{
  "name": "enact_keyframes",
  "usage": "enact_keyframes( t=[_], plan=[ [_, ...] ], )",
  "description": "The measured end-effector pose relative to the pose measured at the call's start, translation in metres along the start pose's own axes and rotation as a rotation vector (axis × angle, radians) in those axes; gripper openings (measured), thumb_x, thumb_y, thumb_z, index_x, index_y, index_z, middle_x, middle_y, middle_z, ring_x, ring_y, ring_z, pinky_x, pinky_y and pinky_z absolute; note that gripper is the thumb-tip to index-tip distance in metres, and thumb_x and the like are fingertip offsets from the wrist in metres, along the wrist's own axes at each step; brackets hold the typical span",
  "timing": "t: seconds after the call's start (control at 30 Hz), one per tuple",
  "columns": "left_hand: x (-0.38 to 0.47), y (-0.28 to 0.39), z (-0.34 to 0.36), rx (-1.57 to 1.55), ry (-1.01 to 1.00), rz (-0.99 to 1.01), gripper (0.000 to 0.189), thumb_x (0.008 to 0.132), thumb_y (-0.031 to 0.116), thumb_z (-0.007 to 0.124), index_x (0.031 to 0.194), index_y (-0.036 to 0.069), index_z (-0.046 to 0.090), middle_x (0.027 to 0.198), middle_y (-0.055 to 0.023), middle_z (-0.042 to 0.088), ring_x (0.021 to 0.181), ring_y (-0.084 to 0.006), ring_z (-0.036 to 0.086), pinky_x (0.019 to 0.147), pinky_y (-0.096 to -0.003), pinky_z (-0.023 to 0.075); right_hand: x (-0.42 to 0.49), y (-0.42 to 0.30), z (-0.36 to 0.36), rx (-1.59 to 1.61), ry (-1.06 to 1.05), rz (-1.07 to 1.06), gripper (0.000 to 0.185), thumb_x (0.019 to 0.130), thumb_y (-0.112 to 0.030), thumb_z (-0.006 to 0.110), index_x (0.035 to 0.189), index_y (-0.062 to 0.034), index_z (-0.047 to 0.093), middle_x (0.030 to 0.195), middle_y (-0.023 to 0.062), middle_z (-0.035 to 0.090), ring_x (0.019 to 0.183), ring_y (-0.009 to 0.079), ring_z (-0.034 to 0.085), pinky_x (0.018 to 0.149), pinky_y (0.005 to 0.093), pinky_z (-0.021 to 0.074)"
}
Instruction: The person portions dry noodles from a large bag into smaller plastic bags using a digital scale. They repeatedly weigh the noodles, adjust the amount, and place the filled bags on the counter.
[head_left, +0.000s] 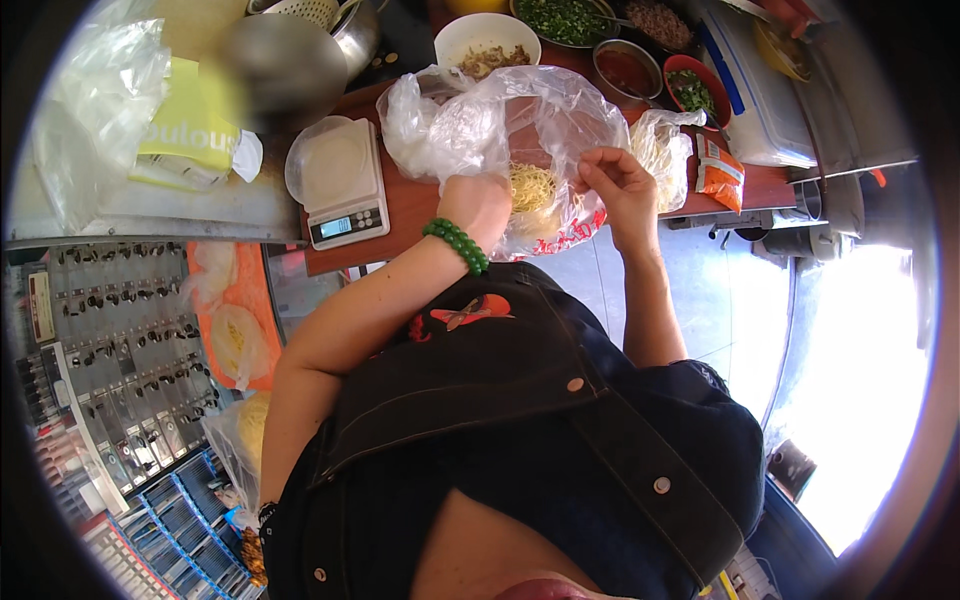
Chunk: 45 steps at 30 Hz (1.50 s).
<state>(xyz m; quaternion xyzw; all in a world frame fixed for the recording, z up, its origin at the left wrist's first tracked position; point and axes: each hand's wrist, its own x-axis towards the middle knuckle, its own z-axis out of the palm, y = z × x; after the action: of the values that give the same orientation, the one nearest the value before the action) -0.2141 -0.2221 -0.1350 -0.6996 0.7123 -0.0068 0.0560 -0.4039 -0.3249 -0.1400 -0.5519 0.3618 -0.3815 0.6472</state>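
A clear plastic bag (562, 97) with red writing lies at the table's near edge, partly overhanging it. Thin yellow noodles (531, 187) show inside. My left hand (476, 206), a green bead bracelet (456, 244) at its wrist, is curled at the bag's left side; its fingertips are hidden. On the opposite side, my right hand (621, 187) has thumb and forefinger brought together at the bag's film, a few noodle strands just below them. Left of the bag stands a white digital kitchen scale (341, 180) with a lit display.
Along the back are a white bowl of minced food (487, 34), a bowl of chopped greens (562, 19), a metal bowl of red sauce (628, 69) and a red bowl (697, 86). An orange packet (720, 174) lies right. A blurred round object (285, 67) looms upper left.
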Motion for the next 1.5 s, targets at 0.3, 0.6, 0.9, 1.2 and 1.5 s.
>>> enact_keyframes(
  t=[0.3, 0.6, 0.9, 1.2, 1.5],
  plan=[
    [0.003, -0.005, 0.021, -0.019, 0.399, 0.367, 0.012, 0.078, 0.014, 0.061, 0.077, 0.006, 0.07, 0.082, -0.0049, 0.065, 0.091, -0.0224, 0.058, 0.081, -0.0363, 0.0484, -0.008, 0.042, -0.009, -1.051, -0.087, -0.185, 0.03, 0.086, -0.017, 0.068, 0.112, -0.0024, 0.066, 0.089, 0.0206, 0.07, 0.083, 0.0375, 0.068, 0.075, 0.0425, 0.0531],
    [0.015, -0.022, 0.054, -0.315, -0.078, -0.057, 0.024, 0.093, 0.016, 0.046, 0.098, 0.002, 0.065, 0.094, -0.0198, 0.07, 0.086, -0.035, 0.071, 0.075, -0.0486, 0.0553, 0.012, 0.08, -0.023, -0.82, -0.125, 0.083, 0.022, 0.084, -0.013, 0.067, 0.101, 0.0002, 0.068, 0.08, 0.0123, 0.071, 0.066, 0.0175, 0.067, 0.062, 0.0326, 0.0525],
    [0.001, -0.001, 0.043, -0.012, 0.097, 0.271, 0.021, 0.087, 0.02, 0.056, 0.09, 0.004, 0.069, 0.088, -0.0099, 0.064, 0.095, -0.0257, 0.06, 0.085, -0.0381, 0.0483, 0.078, 0.089, 0.058, -0.935, -0.352, -0.23, 0.019, 0.08, -0.018, 0.07, 0.092, -0.0023, 0.07, 0.078, 0.0131, 0.07, 0.078, 0.0291, 0.069, 0.075, 0.0414, 0.0542],
    [-0.032, -0.006, 0.054, -0.187, -0.242, 0.376, 0.028, 0.085, 0.031, 0.065, 0.1, 0.008, 0.069, 0.092, -0.008, 0.069, 0.099, -0.0261, 0.064, 0.09, -0.0396, 0.0418, 0.019, 0.091, 0.061, -1.651, -0.632, -0.234, 0.108, 0.057, -0.035, 0.089, 0.149, -0.0267, 0.034, 0.152, 0.011, 0.035, 0.136, 0.0437, 0.037, 0.103, 0.0554, 0.0438],
    [-0.049, -0.016, 0.076, -0.329, -0.151, 0.5, 0.011, 0.08, 0.019, 0.062, 0.085, 0.015, 0.072, 0.087, -0.0038, 0.068, 0.101, -0.0229, 0.062, 0.101, -0.0415, 0.0392, 0.095, 0.074, 0.033, -1.061, -0.896, 0.063, 0.053, 0.067, -0.034, 0.082, 0.111, -0.0061, 0.071, 0.112, 0.0223, 0.068, 0.111, 0.0305, 0.062, 0.088, 0.0393, 0.0517]
  ],
)
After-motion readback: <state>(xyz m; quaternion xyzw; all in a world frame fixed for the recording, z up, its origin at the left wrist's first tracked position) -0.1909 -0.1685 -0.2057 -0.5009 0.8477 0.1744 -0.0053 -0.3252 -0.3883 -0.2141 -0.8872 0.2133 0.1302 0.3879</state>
